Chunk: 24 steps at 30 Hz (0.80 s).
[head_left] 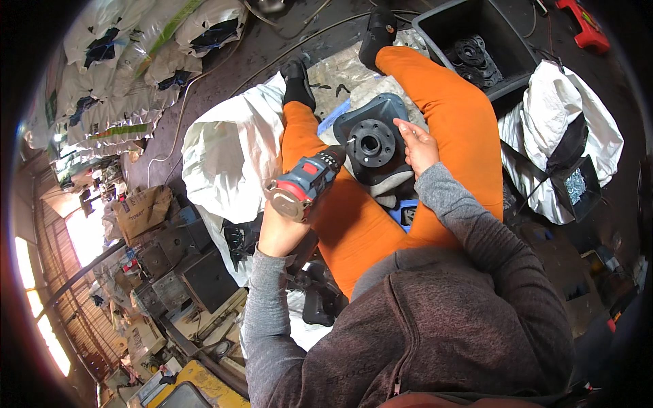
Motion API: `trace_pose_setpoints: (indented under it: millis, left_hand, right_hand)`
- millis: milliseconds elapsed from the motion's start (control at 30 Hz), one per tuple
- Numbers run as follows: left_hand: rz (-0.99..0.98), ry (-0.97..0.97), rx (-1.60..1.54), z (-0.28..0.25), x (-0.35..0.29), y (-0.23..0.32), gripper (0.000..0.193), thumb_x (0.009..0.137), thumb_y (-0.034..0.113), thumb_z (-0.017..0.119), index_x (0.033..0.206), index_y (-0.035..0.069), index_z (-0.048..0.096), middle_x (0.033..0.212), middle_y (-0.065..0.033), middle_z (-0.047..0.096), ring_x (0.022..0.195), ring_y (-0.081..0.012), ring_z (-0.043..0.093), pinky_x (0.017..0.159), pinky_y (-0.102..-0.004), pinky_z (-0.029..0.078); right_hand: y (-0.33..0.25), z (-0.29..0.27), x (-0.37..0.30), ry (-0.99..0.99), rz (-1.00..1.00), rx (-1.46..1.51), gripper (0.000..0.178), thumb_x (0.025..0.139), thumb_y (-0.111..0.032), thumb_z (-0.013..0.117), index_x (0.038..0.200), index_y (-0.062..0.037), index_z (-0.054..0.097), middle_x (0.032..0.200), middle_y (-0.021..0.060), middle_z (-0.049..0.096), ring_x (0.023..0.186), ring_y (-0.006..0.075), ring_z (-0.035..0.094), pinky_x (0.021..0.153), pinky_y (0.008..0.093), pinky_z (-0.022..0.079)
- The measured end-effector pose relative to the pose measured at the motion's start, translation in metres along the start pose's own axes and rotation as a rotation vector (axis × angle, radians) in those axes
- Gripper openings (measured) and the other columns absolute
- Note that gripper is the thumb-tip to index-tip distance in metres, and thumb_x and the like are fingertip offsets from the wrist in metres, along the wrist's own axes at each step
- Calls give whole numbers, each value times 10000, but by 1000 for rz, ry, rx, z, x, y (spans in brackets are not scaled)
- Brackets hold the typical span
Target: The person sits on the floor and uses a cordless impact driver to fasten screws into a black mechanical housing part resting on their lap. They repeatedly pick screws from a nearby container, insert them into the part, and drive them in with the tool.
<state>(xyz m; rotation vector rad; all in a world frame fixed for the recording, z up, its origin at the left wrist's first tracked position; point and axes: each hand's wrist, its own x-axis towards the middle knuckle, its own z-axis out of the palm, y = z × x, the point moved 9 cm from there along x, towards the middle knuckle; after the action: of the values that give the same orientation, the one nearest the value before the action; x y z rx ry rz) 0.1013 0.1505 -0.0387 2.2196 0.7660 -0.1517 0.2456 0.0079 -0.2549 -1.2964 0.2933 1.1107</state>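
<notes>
A cordless drill [309, 180], grey with red trim, is in my left hand [280, 233]. Its chuck end points up and right, to the left edge of a round black flange [373, 158] with a centre bore and a ring of holes. Whether the drill's tip touches the flange cannot be told. Under the flange lies a dark, roughly square plate [393, 107] with rounded corners, between my legs. Beside the flange's right edge is my right hand [420, 146], its fingers drawn together near the plate's rim; anything pinched in them is too small to make out.
A black bin [435, 27] holding dark round parts stands at the upper right. A white sack [544, 109] and an open container of small silvery pieces [576, 185] lie right. Another white sack [228, 149] is beside my left leg. A red tool [583, 27] lies far right.
</notes>
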Motion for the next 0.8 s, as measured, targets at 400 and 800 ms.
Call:
trace_pose_setpoints:
  millis: [400, 800]
  left_hand:
    - [-157, -168, 164, -10, 41, -11, 387, 707, 248, 694, 1040, 65, 624, 921, -208, 683, 862, -390, 660, 761, -461, 533]
    - [-190, -190, 130, 12, 44, -8, 598, 709, 269, 735, 1211, 38, 509, 905, -200, 684, 851, -384, 667, 750, -463, 534]
  right_hand:
    - [38, 4, 31, -146, -99, -325, 436, 982, -290, 547, 1255, 48, 575, 951, 79, 580, 832, 126, 527, 747, 263, 405]
    - [33, -19, 17, -65, -11, -428, 465, 980, -355, 549, 1301, -18, 561, 562, -68, 379, 458, 25, 325, 412, 205, 246]
